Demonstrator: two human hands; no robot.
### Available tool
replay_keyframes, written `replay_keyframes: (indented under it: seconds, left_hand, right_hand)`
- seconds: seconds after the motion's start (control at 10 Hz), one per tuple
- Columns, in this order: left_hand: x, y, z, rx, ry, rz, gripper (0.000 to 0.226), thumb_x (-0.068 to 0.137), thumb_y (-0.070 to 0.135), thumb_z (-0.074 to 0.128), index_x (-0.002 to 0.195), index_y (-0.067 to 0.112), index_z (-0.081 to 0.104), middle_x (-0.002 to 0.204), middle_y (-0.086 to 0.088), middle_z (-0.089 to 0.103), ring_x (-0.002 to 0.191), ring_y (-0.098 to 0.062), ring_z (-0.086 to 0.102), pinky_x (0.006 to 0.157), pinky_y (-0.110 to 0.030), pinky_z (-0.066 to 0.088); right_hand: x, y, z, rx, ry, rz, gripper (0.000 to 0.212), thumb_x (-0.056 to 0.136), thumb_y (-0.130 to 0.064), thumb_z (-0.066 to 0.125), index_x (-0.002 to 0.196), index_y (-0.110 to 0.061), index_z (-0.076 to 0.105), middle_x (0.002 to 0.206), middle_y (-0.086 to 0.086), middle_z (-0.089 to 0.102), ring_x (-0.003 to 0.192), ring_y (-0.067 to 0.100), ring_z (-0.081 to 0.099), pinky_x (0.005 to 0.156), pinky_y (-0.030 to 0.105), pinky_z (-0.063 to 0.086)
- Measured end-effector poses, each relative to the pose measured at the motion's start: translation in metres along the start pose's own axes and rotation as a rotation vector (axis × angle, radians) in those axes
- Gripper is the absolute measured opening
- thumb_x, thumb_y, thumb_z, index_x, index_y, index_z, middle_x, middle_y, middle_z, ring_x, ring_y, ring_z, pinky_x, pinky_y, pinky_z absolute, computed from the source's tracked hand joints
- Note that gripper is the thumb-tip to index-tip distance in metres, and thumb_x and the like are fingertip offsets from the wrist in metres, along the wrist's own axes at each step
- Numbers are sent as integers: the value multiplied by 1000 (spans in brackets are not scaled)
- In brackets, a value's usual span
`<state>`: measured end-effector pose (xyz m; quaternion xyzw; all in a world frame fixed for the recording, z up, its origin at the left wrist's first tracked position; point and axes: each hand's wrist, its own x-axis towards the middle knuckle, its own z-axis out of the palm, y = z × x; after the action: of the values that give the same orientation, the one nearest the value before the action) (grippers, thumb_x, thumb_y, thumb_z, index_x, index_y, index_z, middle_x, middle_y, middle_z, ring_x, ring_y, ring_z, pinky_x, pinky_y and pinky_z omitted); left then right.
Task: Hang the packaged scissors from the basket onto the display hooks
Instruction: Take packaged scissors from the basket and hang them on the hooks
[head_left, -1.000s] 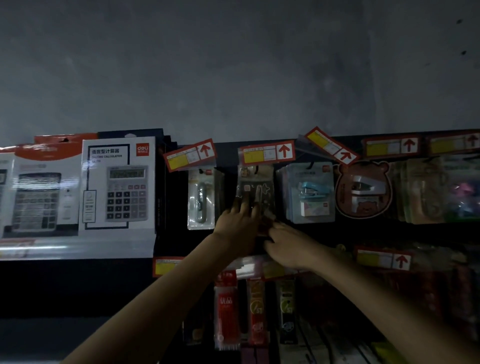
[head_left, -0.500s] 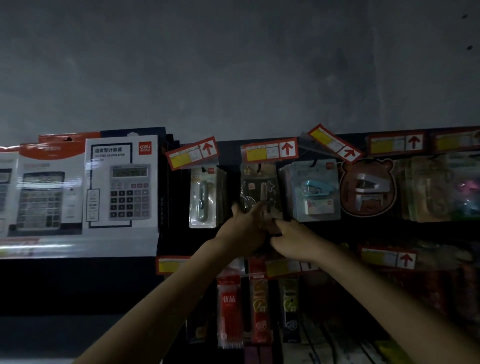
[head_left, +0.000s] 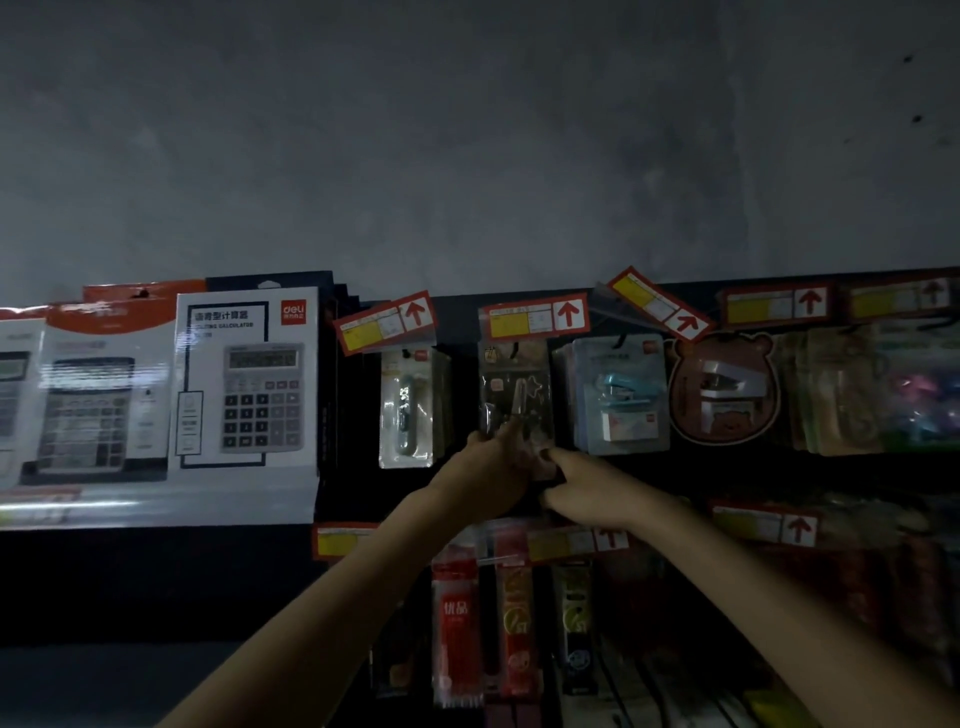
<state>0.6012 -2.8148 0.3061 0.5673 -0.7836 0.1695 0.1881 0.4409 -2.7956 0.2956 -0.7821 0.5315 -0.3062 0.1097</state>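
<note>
From the head camera, the packaged scissors (head_left: 514, 395) sat in the top row of the dark display wall, directly below a red-and-yellow price tag (head_left: 535, 317) with a white arrow. The pack was a tall, clear blister over a dark backing card. A pale, narrow pair of blades stood upright in the middle of it, with small light motifs printed around them, one of them star-shaped. A black hanging slot showed near the top edge. The light was too dim to tell whether that slot sat on a hook.

The left hand (head_left: 485, 478) reached up to the pack's lower left part, its fingers bent onto the plastic and one fingertip lying on the front. The right hand (head_left: 587, 486) met it at the lower right corner, fingers curled in and pinching the pack's bottom edge. The two hands nearly touched each other.

Just left of the scissors hung a clear pack (head_left: 408, 405) with a greenish tool. Just to the right hung a blue stapler pack (head_left: 621, 395), then a bear-shaped card (head_left: 724, 389). White calculator boxes (head_left: 247, 379) stood farther left, and red pen packs (head_left: 454, 623) hung in the row below the hands.
</note>
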Motion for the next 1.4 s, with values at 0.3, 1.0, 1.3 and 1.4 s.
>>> replay_keyframes:
  seconds: [0.3,1.0,1.3,1.4]
  left_hand:
    - [-27,3,-10,-176,64,-11,60,86,52,40,140,28,44,135,-5,53,120,-34,59,92,-46,55]
    - [-274,0,23,186,301,-237,70,93,61,48,156,33,33,163,-6,32,147,-28,35,116,-50,37]
    - [-503,-31,32,244,164,-715,68,93,59,52,154,31,39,158,-5,39,134,-31,49,104,-46,46]
    - [-580,-36,32,256,114,-865,71,92,60,55,154,31,38,157,-4,41,134,-32,50,104,-47,46]
  right_hand:
    - [-11,3,6,-66,71,-29,31,93,-35,56,120,-22,65,107,0,71,90,16,67,82,39,58]
    - [-151,-12,119,19,410,-484,67,91,-48,67,149,-23,48,156,-4,42,146,15,36,116,38,39]
    - [-245,-83,278,241,-16,-612,68,86,-54,68,146,-26,51,150,-5,47,139,18,45,109,43,45]
    - [-286,-120,327,248,-151,-666,68,84,-64,56,144,-30,50,147,-10,48,135,17,48,107,40,47]
